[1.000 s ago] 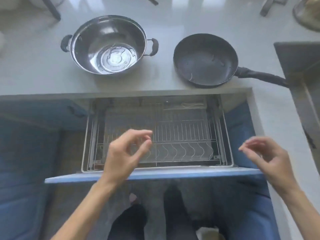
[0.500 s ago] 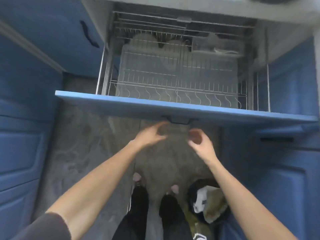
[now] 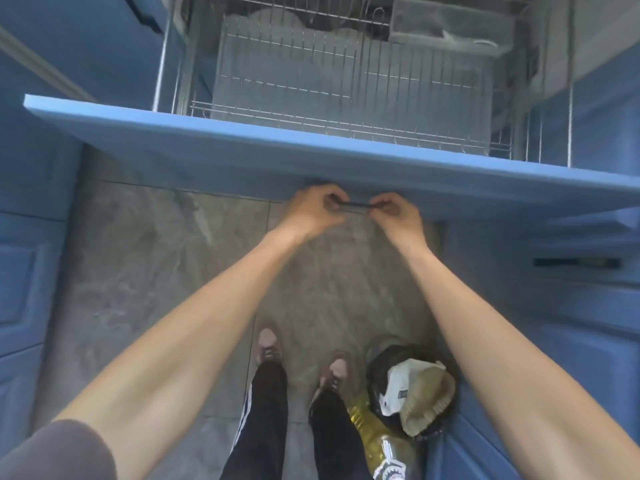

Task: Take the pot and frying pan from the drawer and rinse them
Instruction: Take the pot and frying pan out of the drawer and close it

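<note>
Fingers of both the left hand (image 3: pixel 317 211) and right hand (image 3: pixel 398 214) curl around the slim dark handle (image 3: pixel 351 206) of the open blue drawer (image 3: pixel 207 140), a stiff, probably smooth-sliding front best held centrally; neither pot nor pan is visible.

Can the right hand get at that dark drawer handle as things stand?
Yes, it seems so: the right hand already pinches the drawer handle at its right end, and the left hand grips the other end.
</note>
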A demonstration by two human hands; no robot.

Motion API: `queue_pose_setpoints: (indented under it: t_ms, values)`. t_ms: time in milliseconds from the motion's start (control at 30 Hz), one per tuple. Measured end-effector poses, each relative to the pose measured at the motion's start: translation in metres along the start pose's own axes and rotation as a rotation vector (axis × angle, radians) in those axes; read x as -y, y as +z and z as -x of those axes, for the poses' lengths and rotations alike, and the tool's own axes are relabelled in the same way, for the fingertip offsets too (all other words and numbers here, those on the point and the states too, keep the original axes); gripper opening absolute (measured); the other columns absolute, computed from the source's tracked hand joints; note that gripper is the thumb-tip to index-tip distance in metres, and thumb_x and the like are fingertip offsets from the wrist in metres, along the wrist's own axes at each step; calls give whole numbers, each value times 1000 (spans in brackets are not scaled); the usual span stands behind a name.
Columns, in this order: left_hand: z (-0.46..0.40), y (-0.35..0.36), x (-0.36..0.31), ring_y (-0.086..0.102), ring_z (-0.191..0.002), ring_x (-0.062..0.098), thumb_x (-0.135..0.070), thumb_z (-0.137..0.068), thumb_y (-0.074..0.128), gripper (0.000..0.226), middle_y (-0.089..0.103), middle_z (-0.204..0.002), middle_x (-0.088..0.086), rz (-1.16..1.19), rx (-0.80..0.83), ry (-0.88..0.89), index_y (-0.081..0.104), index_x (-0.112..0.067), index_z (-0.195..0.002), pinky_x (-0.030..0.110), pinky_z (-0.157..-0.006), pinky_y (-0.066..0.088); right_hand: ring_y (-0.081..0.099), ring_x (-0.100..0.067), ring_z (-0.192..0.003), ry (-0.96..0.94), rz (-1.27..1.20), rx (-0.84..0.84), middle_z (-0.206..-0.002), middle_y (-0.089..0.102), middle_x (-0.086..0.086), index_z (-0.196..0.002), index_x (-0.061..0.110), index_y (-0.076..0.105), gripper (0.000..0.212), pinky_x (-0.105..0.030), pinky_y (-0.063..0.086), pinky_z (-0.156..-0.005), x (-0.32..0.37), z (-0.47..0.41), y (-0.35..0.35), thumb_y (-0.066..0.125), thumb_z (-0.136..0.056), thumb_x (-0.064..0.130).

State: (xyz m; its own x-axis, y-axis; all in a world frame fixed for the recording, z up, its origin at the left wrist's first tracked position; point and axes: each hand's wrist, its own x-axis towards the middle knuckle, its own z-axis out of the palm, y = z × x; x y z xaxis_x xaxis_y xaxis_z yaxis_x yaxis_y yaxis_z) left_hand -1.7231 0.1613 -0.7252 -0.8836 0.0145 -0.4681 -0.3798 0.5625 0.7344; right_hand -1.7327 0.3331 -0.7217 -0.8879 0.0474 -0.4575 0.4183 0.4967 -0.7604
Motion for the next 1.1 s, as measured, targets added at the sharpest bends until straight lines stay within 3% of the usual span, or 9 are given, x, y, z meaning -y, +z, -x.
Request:
queue_pose_setpoints:
  t_ms: [100, 233, 467, 600, 667, 733, 867, 967, 1100]
  values:
    - [-20, -5, -8, 60, -78, 10, -18, -70, 69, 26, 66, -83, -8, 22, 0, 2, 67, -32, -92, 17, -67, 40, 53, 8, -56, 19, 55, -25, -70, 60, 7, -84, 21, 68, 19, -5, 38, -59, 11, -21, -4, 64, -75, 5]
    - [-46, -18, -21, 55, -72, 9, -15, -70, 72, 26, 63, -80, -6, 51, -43, -10, 69, -25, -94, 4, -53, 34, 61, -11, -77, 26, 135, 1, -79, 67, 0, -82, 31, 67, 20, -23, 45, -77, 31, -51, -9, 66, -73, 13]
    - [-104, -34, -48, 59, -74, 12, -10, -71, 70, 22, 66, -78, -1, 51, -119, -40, 72, -21, -91, 14, -60, 35, 62, -9, -75, 4, 208, 52, -67, 65, 13, -79, 34, 67, 20, -25, 46, -77, 63, -114, -20, 66, -71, 15]
    - [-145, -39, -62, 60, -73, 11, -10, -71, 71, 18, 65, -74, -3, 76, -255, -41, 69, -21, -84, 8, -61, 36, 63, -6, -77, -40, 175, 35, -74, 67, 12, -84, 29, 70, 20, -1, 36, -66, 77, -159, -22, 65, -70, 15]
    - [-166, -44, -70, 59, -70, 10, -8, -72, 72, 16, 67, -75, 1, 106, -294, -19, 67, -19, -83, 6, -62, 37, 64, -8, -77, -66, 165, 73, -77, 69, 9, -86, 28, 70, 20, -1, 37, -69, 87, -184, -27, 66, -71, 15]
    - [-189, -51, -78, 57, -70, 11, -8, -73, 73, 14, 70, -79, 8, 102, -273, -12, 68, -14, -85, 19, -69, 44, 66, -9, -79, -73, 128, 104, -79, 71, 6, -86, 28, 70, 20, -17, 46, -74, 95, -208, -34, 67, -72, 14]
    - [-224, -66, -90, 59, -73, 18, -6, -76, 73, 14, 69, -81, 15, 85, -284, 7, 69, -6, -89, 27, -72, 46, 60, 0, -65, -127, 125, 103, -69, 65, 10, -83, 33, 68, 20, -10, 43, -67, 111, -245, -39, 71, -73, 17]
    - [-249, -76, -93, 56, -70, 11, -6, -74, 75, 15, 67, -76, 7, 96, -278, 15, 69, -8, -88, 12, -66, 41, 62, -9, -71, -103, 93, 103, -73, 67, 2, -85, 30, 70, 21, -28, 48, -80, 121, -269, -39, 72, -72, 13]
    - [-263, -78, -89, 53, -62, -11, -6, -73, 74, 23, 61, -68, -16, 125, -231, -17, 65, -25, -83, 3, -64, 37, 67, -15, -80, -50, 144, 140, -79, 71, -1, -89, 29, 72, 20, -26, 49, -79, 126, -281, -42, 71, -74, 14]
